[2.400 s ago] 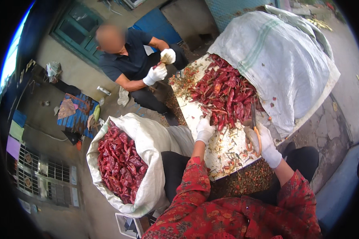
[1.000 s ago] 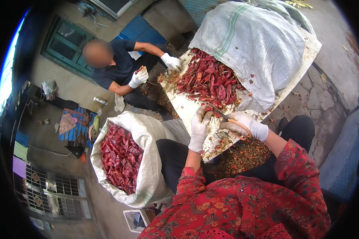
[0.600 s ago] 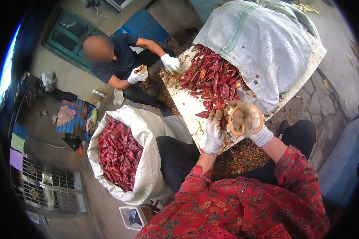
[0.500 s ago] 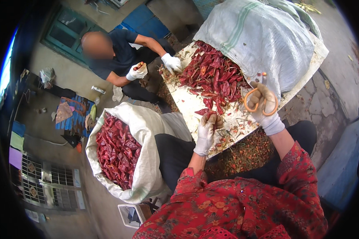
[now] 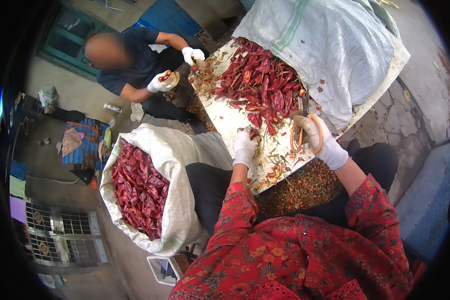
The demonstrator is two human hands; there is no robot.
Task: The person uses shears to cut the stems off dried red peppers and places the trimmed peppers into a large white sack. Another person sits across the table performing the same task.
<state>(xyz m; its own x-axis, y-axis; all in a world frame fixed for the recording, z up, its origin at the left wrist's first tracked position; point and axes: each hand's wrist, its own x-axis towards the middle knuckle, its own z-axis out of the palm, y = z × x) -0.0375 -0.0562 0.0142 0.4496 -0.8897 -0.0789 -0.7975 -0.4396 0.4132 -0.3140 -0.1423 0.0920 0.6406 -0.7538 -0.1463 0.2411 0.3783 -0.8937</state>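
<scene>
White worktop (image 5: 230, 117) strewn with chillies (image 5: 265, 85); concrete floor (image 5: 70, 95). Left hand (image 5: 245, 145) fingers pinch one chilli; right hand (image 5: 315, 135) grips scissors (image 5: 305, 131).

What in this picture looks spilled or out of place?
Bits of chili stems and seeds lie scattered across the white board and heaped on the ground below its near edge, under the right hand with the scissors. The sack of red chilies looks tidy.

Gloved left hand (image 5: 245, 146) on dried chillies (image 5: 262, 90), right hand (image 5: 315, 137) gripping scissors (image 5: 303, 131).
</scene>
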